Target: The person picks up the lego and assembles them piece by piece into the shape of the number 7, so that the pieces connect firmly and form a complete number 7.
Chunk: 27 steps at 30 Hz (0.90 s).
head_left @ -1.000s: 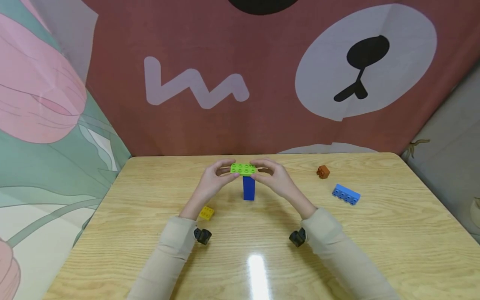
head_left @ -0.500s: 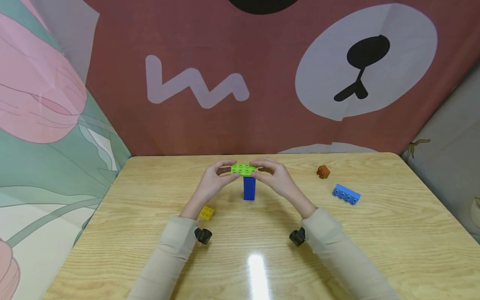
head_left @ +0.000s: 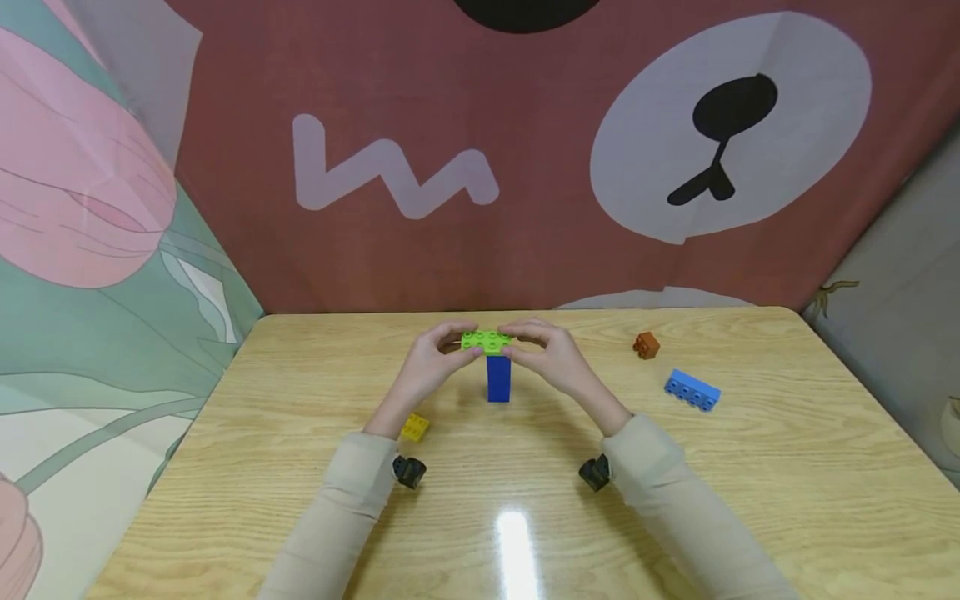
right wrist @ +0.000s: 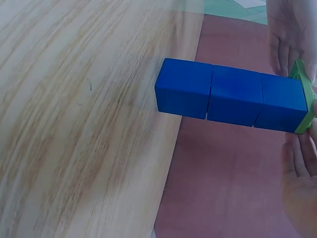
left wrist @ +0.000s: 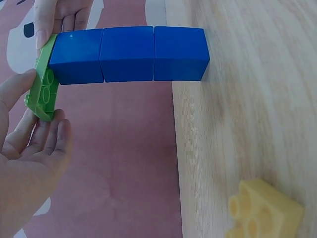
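Observation:
A flat lime-green building brick (head_left: 486, 340) with studs on top lies across the top of an upright tower of three blue bricks (head_left: 498, 380). My left hand (head_left: 429, 358) pinches the green brick's left end between thumb and fingers. At its right end, my right hand (head_left: 553, 353) pinches it the same way. In the left wrist view, the hollow underside of the green brick (left wrist: 45, 94) shows beside the top blue brick (left wrist: 78, 57), overhanging it. The right wrist view shows the blue tower (right wrist: 234, 95) standing on the table, with my right hand (right wrist: 303, 188) close to its top.
A yellow brick (head_left: 416, 427) lies on the wooden table (head_left: 300, 492) beside my left wrist. Off to the right are a small orange-brown brick (head_left: 646, 345) and a long light-blue brick (head_left: 692, 390) on its side. A printed cloth (head_left: 540, 258) hangs behind the table's far edge.
My left hand has edged slightly to the right along the green brick. The right hand, the blue tower and the loose bricks stay practically in place.

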### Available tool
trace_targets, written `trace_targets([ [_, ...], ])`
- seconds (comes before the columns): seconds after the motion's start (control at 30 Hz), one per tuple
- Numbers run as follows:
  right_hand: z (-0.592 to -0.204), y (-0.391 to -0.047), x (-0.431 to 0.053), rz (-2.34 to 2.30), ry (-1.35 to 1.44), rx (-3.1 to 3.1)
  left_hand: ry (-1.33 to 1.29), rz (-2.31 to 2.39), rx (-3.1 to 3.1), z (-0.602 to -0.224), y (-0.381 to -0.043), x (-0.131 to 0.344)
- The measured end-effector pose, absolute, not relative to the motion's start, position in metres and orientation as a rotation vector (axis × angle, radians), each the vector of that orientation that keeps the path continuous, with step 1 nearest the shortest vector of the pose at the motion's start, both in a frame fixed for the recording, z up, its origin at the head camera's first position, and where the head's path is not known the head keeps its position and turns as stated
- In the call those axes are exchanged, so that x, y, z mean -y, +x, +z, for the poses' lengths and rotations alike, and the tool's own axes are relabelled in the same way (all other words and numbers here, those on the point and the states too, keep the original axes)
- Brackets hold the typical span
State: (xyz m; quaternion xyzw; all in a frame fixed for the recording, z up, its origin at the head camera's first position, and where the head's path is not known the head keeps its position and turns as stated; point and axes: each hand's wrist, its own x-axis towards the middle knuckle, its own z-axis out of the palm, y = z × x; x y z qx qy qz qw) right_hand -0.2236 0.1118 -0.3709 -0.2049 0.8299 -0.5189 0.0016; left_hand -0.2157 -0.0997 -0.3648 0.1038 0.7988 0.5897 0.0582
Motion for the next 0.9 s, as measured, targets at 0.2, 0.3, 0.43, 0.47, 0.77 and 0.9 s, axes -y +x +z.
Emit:
trace_targets([
  [0.2,-0.3712,-0.2226,-0.1123,-1.664,-0.653,-2.571,0.316,1.773,-2.429,-0.3652,-0.2156,0.0999],
  [0.3,-0.3725,-0.2229,-0.1125,-1.682,-0.66,-2.55,0.313,1.749,-2.459,-0.3652,-0.2158,0.0996],
  [0.43,-0.3752,-0.2237,-0.1123,-1.697,-0.683,-2.547,0.312,1.725,-2.495,-0.3661,-0.2166,0.0995],
  [0.47,-0.3759,-0.2238,-0.1119,-1.696,-0.687,-2.557,0.312,1.725,-2.497,-0.3664,-0.2167,0.0997],
  [0.77,-0.3717,-0.2255,-0.1137,-1.641,-0.639,-2.534,0.337,1.713,-2.53,-0.3648,-0.2149,0.0991],
  [0.9,-0.3685,-0.2262,-0.1142,-1.58,-0.618,-2.547,0.399,1.7,-2.531,-0.3639,-0.2121,0.1022],
])
